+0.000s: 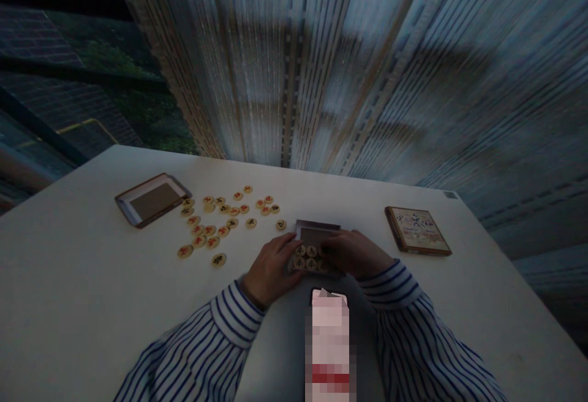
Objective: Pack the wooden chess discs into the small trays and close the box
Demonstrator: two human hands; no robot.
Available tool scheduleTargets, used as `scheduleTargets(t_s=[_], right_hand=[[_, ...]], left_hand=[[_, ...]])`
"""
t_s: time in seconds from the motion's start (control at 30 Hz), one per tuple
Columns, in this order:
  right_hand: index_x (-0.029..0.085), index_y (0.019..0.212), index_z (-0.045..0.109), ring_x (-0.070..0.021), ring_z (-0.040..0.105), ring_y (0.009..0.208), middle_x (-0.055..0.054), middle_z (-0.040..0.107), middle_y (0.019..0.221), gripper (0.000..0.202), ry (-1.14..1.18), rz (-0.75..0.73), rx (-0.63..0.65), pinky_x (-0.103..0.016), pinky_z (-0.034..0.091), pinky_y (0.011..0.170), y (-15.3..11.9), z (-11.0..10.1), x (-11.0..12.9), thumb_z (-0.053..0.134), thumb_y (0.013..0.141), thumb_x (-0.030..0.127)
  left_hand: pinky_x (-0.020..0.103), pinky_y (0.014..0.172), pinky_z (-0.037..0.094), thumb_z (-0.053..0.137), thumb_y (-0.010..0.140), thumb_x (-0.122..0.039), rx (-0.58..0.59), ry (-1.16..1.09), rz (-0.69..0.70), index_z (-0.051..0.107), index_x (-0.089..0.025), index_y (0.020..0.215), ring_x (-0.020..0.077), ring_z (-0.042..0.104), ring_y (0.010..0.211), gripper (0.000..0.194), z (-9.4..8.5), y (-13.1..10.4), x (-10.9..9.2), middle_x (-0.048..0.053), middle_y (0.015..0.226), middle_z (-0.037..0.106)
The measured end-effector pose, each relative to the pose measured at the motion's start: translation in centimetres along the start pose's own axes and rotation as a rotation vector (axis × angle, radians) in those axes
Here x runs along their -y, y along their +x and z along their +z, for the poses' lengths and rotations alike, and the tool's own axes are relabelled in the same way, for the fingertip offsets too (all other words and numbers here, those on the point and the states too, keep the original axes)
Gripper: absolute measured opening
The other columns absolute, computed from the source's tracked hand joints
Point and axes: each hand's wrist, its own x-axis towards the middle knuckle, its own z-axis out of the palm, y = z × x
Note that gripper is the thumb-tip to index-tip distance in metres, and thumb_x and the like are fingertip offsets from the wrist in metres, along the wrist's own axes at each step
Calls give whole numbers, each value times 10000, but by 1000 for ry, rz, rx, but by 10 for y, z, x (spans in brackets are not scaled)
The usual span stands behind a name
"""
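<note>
A small open box [320, 225] lies in front of me with round wooden game pieces [311, 252] in rows at its near side. My left hand [272, 269] holds the box by its left edge, thumb and fingers around it. Over the box's right part rests my right hand [356, 252]; its fingertips are dark and partly hidden, so I cannot make out whether they pinch a piece. Loose pieces with red or black characters [223, 231] are scattered on the white table to the left of my left hand.
An open tray-like lid [154, 200] lies at the left, touching or close to some pieces. A closed box with printed cover [421, 231] sits at the right. A phone [329, 341], partly pixelated, is near the front edge. String curtains [294, 71] hang behind the white table [114, 304].
</note>
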Motion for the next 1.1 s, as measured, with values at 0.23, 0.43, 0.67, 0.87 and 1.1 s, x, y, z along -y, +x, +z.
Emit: scheduleTargets(t_s=[0.23, 0.43, 0.67, 0.87, 1.1], right_hand=[[215, 850, 659, -161, 601, 819, -38, 667, 892, 172, 26, -17, 37, -241, 379, 636, -1, -2, -2, 489, 829, 232], [212, 854, 652, -160, 593, 835, -40, 665, 911, 178, 15, -1, 64, -237, 371, 650, -2, -5, 0, 476, 825, 201], [207, 819, 650, -161, 597, 785, -37, 661, 872, 178, -12, -5, 50, -243, 357, 607, 0, -3, 1, 473, 818, 195], [208, 853, 650, -155, 594, 791, -44, 662, 876, 184, -8, -1, 62, -245, 368, 625, -2, -4, 1, 468, 826, 191], [209, 909, 634, -181, 570, 889, -51, 648, 949, 194, 0, -9, -10, -272, 363, 668, -1, -2, 2, 454, 835, 208]], left_hand=[[468, 885, 451, 647, 691, -271, -44, 25, 48, 483, -180, 1181, 283, 511, 1109, 525, 3, -2, 3, 168, 1214, 526], [467, 872, 458, 648, 690, -273, -54, 29, 59, 473, -194, 1187, 285, 514, 1102, 533, 5, -2, 5, 164, 1212, 525], [462, 873, 460, 649, 692, -260, -49, 37, 64, 466, -190, 1190, 283, 511, 1106, 535, 3, -2, 4, 164, 1208, 522], [461, 872, 466, 647, 698, -268, -50, 45, 70, 477, -167, 1175, 287, 518, 1095, 517, 2, -1, 2, 177, 1194, 526], [468, 872, 464, 658, 678, -260, -45, 50, 46, 496, -169, 1162, 292, 519, 1093, 518, 3, -1, 2, 172, 1195, 531]])
